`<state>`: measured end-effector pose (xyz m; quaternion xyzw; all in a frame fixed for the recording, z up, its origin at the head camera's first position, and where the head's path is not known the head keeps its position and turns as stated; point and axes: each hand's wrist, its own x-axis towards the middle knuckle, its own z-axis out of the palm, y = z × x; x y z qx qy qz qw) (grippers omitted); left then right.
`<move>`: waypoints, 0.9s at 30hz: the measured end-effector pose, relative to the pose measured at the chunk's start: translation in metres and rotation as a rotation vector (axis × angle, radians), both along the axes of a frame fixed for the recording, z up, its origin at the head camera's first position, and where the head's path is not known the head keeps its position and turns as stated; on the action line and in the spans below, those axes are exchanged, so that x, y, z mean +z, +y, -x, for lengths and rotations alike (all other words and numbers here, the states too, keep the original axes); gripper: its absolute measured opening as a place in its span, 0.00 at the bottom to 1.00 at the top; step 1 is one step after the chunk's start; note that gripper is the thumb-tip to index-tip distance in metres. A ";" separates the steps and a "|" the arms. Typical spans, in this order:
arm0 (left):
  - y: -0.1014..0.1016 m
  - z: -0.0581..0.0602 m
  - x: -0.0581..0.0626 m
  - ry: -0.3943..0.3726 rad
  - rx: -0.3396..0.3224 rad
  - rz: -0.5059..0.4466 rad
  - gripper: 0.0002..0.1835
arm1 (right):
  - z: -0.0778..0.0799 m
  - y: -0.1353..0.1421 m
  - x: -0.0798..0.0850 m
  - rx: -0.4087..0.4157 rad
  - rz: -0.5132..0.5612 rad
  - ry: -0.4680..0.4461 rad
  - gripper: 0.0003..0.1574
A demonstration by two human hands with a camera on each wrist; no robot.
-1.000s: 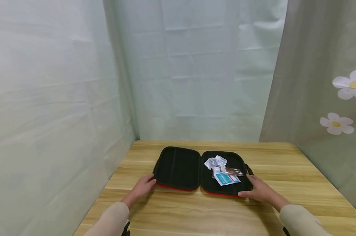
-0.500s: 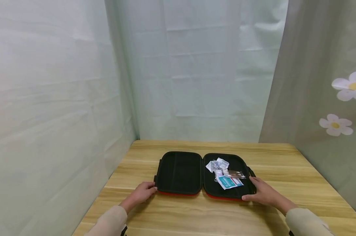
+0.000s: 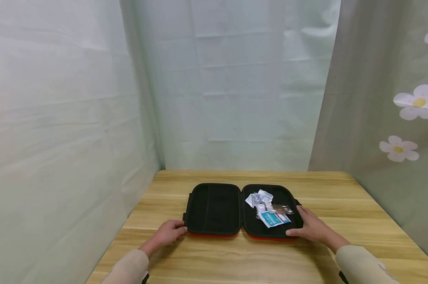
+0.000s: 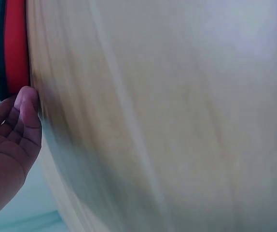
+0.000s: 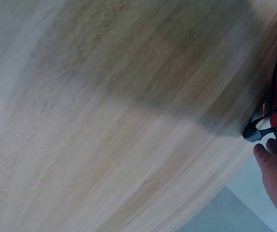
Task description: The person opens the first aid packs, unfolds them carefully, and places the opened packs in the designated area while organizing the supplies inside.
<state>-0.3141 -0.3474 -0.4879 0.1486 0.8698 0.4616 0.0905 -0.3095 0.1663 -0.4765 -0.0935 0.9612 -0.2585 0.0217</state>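
A black-lined zip case (image 3: 214,209) with a red outer shell lies unfolded flat on the table. Its right half holds crumpled clear plastic packets (image 3: 264,196), a thin packet of brown sticks (image 3: 282,209) and a teal-and-white sachet (image 3: 270,219). At the case's front left corner, my left hand (image 3: 167,232) pinches the edge; in the left wrist view its fingers curl in against the red shell (image 4: 16,48). My right hand (image 3: 311,228) grips the front right corner, thumb along the front edge. Beside its fingertips in the right wrist view is a black strap (image 5: 259,130).
The wood-grain table (image 3: 228,260) extends around the case on all sides. Pale curtains (image 3: 235,86) hang behind and to the left, and a flower-patterned curtain (image 3: 370,98) hangs along the right.
The case has shifted a little toward me and lies straighter, its left half no longer slanted. Both hands have stayed at its front corners and moved with it.
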 end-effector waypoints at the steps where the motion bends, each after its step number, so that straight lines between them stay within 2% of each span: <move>1: -0.001 0.000 0.001 0.013 0.012 0.010 0.12 | 0.000 0.000 0.000 0.001 0.001 0.000 0.77; 7: 0.000 0.003 0.011 0.078 0.120 0.081 0.15 | 0.003 0.000 -0.004 -0.002 0.011 -0.024 0.79; 13: 0.010 0.018 0.025 0.173 0.201 0.158 0.15 | 0.004 0.000 -0.007 -0.008 0.010 -0.054 0.80; 18: 0.029 0.037 0.043 0.223 0.195 0.206 0.18 | 0.002 0.000 -0.007 -0.001 0.023 -0.082 0.80; 24: 0.061 0.063 0.059 0.239 0.150 0.192 0.20 | 0.003 0.000 -0.006 -0.016 0.031 -0.097 0.80; 27: 0.078 0.072 0.065 0.234 0.122 0.185 0.21 | 0.004 0.000 -0.005 -0.007 0.035 -0.097 0.80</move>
